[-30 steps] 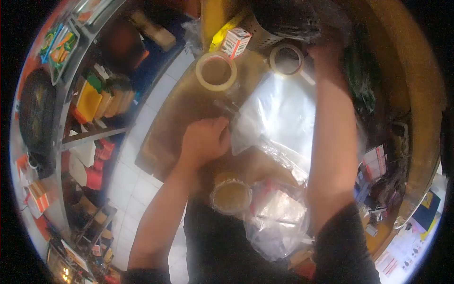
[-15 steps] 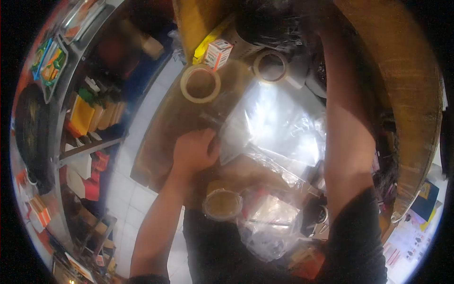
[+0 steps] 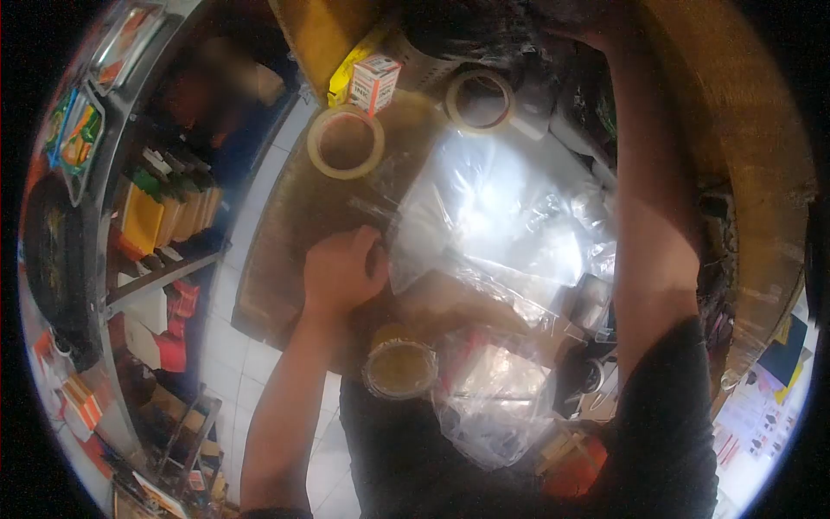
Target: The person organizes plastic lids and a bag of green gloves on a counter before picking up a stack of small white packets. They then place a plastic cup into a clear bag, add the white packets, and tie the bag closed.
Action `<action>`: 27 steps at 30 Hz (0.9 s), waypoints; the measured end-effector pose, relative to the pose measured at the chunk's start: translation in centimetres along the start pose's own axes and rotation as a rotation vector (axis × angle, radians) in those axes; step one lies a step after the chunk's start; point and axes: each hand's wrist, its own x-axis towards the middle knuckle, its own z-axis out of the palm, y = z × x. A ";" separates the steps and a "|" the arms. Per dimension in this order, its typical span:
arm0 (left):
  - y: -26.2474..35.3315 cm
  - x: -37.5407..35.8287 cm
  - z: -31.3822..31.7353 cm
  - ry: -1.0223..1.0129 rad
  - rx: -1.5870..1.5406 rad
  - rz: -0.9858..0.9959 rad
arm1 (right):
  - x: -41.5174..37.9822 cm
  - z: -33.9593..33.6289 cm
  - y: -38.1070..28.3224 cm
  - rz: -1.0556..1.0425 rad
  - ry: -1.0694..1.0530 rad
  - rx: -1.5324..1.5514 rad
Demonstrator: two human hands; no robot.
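My left hand (image 3: 346, 266) rests over the brown table (image 3: 268, 277), its fingers curled at the left edge of a clear plastic bag (image 3: 493, 208); what they hold, if anything, is hidden. Bright glare covers the bag. My right arm stretches up past the bag's right side, and my right hand (image 3: 575, 16) is in dark shadow at the top edge, its fingers unreadable. Beyond the left hand lies a tape roll (image 3: 316, 143), with another tape roll (image 3: 453, 104) to its right.
A small white and orange ink box (image 3: 375, 85) stands behind the tape rolls. Nearer my body are a thick tape roll (image 3: 399, 368) and a plastic-wrapped pack (image 3: 497, 381). Shelves with goods (image 3: 164, 212) line the left; a large brown panel (image 3: 761, 173) curves along the right.
The view has shifted slightly, moving the tape rolls and ink box left and up in the picture. My left hand keeps its curled shape beside the bag; my right arm still reaches upward.
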 end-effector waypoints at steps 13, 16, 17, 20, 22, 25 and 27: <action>0.3 0.0 0.0 0.003 -0.033 -0.025 | -3.5 -2.8 1.8 -0.032 -0.066 -0.114; 0.3 0.0 0.1 0.009 -0.004 -0.030 | -4.8 -1.4 1.9 -0.088 0.063 -0.184; 0.3 0.0 0.1 0.014 0.010 -0.033 | -5.2 -0.5 1.8 -0.116 0.097 -0.219; 0.0 -0.3 0.7 0.066 0.024 -0.014 | -5.1 2.6 1.1 -0.144 0.126 -0.321; 0.5 -0.1 0.4 0.040 0.080 -0.028 | -5.1 3.4 1.2 -0.131 0.127 -0.336; 0.5 0.0 0.2 0.022 0.071 -0.040 | -5.5 3.1 1.5 -0.112 0.145 -0.293; 0.5 -0.1 0.2 0.027 0.067 -0.047 | -6.4 2.1 2.0 -0.091 0.173 -0.237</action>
